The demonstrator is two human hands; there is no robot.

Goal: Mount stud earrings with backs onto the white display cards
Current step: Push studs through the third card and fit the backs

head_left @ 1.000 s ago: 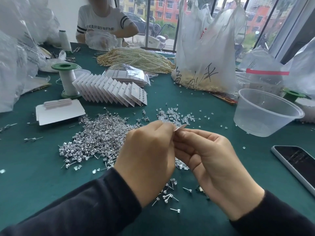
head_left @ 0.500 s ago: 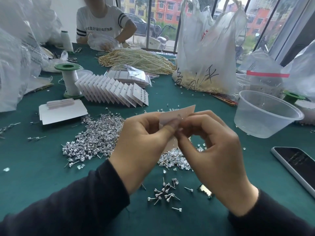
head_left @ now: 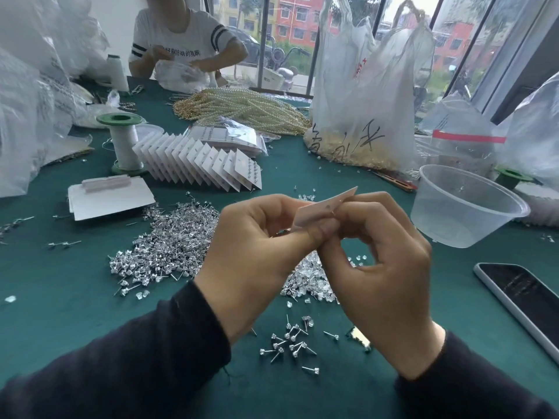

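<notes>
A small white display card (head_left: pixel 320 207) is held above the green table (head_left: pixel 60 297) between both hands. My left hand (head_left: pixel 257 252) pinches its lower edge with thumb and fingers. My right hand (head_left: pixel 381 267) pinches the card from the right, fingertips curled against it; whether it holds a stud or back is hidden. A large heap of silver stud earrings (head_left: pixel 169 246) lies to the left. Clear earring backs (head_left: pixel 311 279) are piled under my hands. Several loose studs (head_left: pixel 290 340) lie nearer me.
A fanned row of finished cards (head_left: pixel 199 164) and a thread spool (head_left: pixel 124 143) stand behind the heap. A clear plastic bowl (head_left: pixel 465 207) and a phone (head_left: pixel 526 300) lie at the right. Plastic bags (head_left: pixel 363 95) and pearl strands (head_left: pixel 242 110) crowd the back, where another person works.
The card has turned from edge-on to a flatter tilt, its face now showing. Both hands have risen slightly, and my right hand's fingers have curled over the card's right side.
</notes>
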